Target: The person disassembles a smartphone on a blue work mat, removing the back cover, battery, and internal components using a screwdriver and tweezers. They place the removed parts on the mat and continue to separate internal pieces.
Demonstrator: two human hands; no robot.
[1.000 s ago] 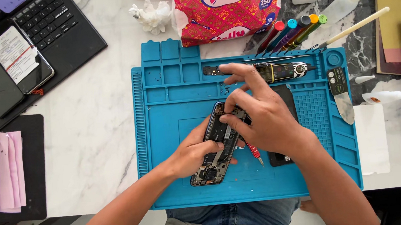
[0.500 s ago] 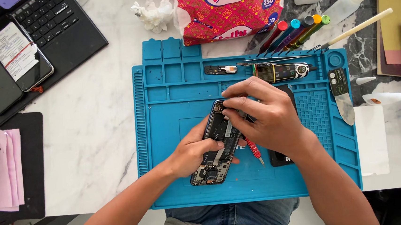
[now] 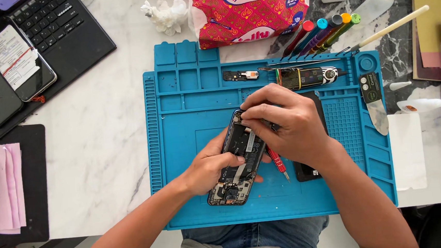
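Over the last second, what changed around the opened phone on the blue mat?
The right hand drew back from the mat's top tray, where it was reaching a second ago, and settled its fingertips on the upper end of the opened phone. The left hand stayed gripping the phone's side; the phone stayed put on the blue mat, as did the small part in the tray.

The opened phone (image 3: 239, 164) lies tilted on the blue mat (image 3: 190, 141), its back cover off, dark circuit boards and battery showing. A red screwdriver (image 3: 277, 161) lies just beside it.
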